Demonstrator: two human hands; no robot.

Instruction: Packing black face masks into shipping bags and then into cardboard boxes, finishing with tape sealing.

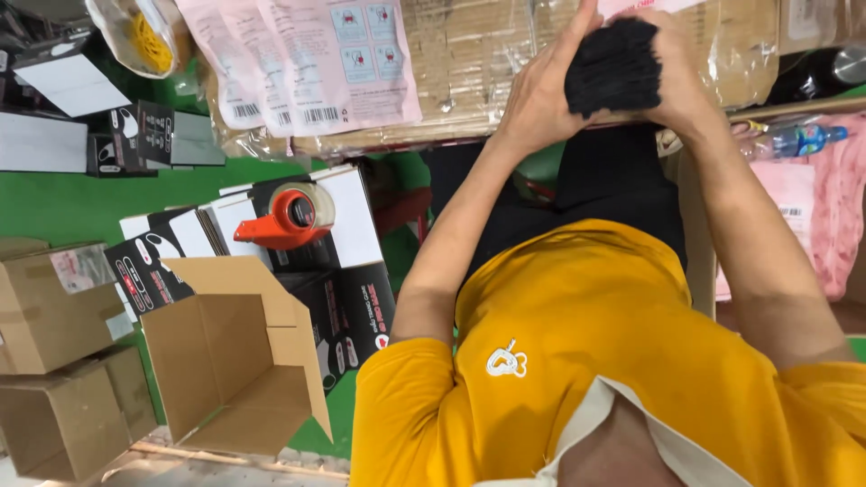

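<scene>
Showing a black bundle (613,65) of thin strands, its kind not clear, pressed between both hands at the top of the view, above the wearer's lap. Left hand (544,95) cups the bundle's left side, fingers extended upward along it; right hand (675,77) wraps the right side, so both are clamped on the bundle and equally near. The bundle's long axis appears to run roughly up the picture. Behind the hands lies a flat brown cardboard sheet (469,63) bearing pink plastic packets (307,63). At lower left an open cardboard box (244,361) stands empty inside. Beside it, an orange tape dispenser (289,216) rests on flat black-and-white cartons (352,234) over green floor (54,203).
</scene>
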